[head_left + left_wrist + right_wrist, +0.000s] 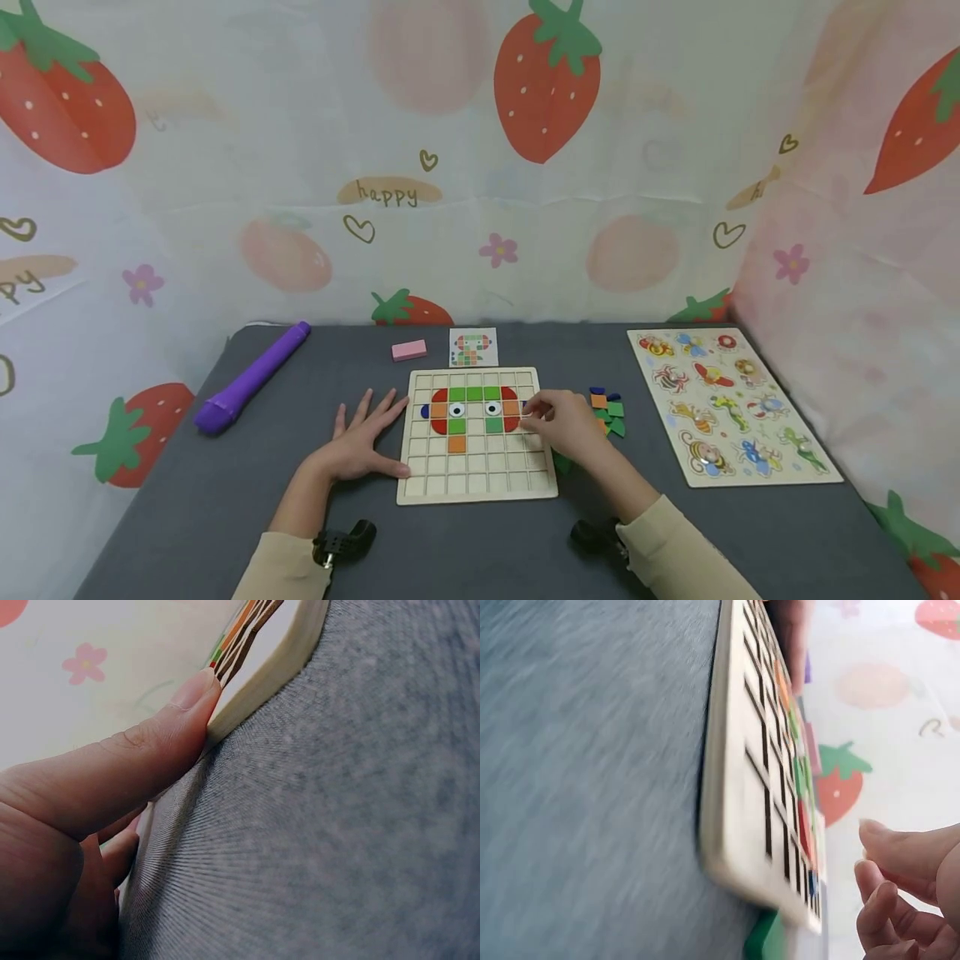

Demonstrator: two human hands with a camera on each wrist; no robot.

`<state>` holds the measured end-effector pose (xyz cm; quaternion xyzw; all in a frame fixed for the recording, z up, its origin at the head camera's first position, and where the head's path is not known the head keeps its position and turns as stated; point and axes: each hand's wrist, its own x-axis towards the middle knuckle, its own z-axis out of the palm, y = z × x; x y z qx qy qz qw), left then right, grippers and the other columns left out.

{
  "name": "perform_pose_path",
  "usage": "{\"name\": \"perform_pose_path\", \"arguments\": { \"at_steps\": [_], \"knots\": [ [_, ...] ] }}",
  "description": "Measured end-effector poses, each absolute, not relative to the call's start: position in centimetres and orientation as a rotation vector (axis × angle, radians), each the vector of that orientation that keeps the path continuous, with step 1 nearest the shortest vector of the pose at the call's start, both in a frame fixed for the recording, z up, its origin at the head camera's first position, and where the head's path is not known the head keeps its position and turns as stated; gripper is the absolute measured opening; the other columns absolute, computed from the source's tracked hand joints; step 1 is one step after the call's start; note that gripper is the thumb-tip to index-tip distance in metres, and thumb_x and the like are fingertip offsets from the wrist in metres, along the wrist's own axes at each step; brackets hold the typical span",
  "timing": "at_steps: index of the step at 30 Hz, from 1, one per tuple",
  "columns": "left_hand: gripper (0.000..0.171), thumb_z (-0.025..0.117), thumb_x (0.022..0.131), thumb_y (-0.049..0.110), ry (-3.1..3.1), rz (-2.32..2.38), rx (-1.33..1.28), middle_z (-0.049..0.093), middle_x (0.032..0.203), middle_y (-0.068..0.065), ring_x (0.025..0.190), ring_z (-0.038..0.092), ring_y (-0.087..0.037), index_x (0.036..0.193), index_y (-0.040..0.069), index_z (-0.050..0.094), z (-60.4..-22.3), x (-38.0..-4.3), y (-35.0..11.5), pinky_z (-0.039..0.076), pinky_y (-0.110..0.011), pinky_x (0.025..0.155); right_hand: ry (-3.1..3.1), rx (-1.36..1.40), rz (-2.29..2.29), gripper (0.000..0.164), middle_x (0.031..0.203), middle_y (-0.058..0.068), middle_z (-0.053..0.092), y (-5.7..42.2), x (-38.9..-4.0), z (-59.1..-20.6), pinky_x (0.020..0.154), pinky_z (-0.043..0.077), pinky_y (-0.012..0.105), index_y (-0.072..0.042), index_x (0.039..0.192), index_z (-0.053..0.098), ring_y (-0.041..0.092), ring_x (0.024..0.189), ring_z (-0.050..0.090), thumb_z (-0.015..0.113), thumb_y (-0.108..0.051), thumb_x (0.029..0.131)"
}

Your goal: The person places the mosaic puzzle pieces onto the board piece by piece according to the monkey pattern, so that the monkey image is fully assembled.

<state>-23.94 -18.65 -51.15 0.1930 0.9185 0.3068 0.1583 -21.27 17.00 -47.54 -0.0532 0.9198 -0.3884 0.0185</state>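
Observation:
A wooden grid board (487, 485) lies on the dark cloth, partly filled with red, green, orange and blue pieces and two eye tiles (457, 409). My left hand (358, 443) is spread along the board's left side, its thumb (169, 724) touching the near corner. Over the right side is my right hand (564, 423), with thumb and fingers loosely bent. In the right wrist view no piece shows between the thumb (907, 851) and fingertips. Just beside them in the head view, a blue piece (524, 407) on the board is partly covered by the fingers.
Loose green, orange and blue pieces (615, 410) lie right of the board, with a green piece (562, 463) near its edge. Behind it are a pattern card (473, 343) and a pink block (408, 350). A purple tube (251, 379) lies left, an insect puzzle board (731, 408) right.

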Motion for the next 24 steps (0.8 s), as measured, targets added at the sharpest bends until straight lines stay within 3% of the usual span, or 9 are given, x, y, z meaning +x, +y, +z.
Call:
{"name": "perform_pose_path", "arguments": {
  "at_steps": [6, 13, 24],
  "knots": [
    [0.117, 0.086, 0.072, 0.056, 2.631, 0.874, 0.548, 0.007, 0.171, -0.010, 0.155, -0.016, -0.041, 0.163, 0.023, 0.020, -51.3, -24.0, -18.6, -0.021, -0.068, 0.113, 2.875, -0.127, -1.155, 0.013, 0.083, -0.002, 0.067, 19.3, -20.9, -48.1, 0.061, 0.050, 0.029, -0.013, 0.096, 0.075, 0.015, 0.075, 0.059, 0.081, -0.020, 0.087],
    [0.117, 0.085, 0.073, 0.056, 2.628, 0.868, 0.546, 0.007, 0.171, -0.010, 0.155, -0.016, -0.041, 0.164, 0.023, 0.020, -51.3, -24.0, -18.6, -0.021, -0.068, 0.113, 2.876, -0.094, -1.137, 0.019, 0.086, -0.001, 0.067, 21.4, -20.2, -48.2, 0.056, 0.049, 0.030, -0.011, 0.103, 0.074, 0.013, 0.065, 0.058, 0.081, -0.019, 0.087],
    [0.117, 0.085, 0.073, 0.056, 2.628, 0.868, 0.551, 0.007, 0.171, -0.010, 0.155, -0.016, -0.041, 0.164, 0.023, 0.020, -51.5, -24.0, -18.7, -0.021, -0.068, 0.113, 2.923, -0.114, -0.938, 0.016, 0.087, -0.004, 0.071, 22.9, -19.5, -48.7, 0.069, 0.050, 0.033, -0.013, 0.098, 0.076, 0.011, 0.076, 0.059, 0.082, -0.021, 0.086]
  ]
}}
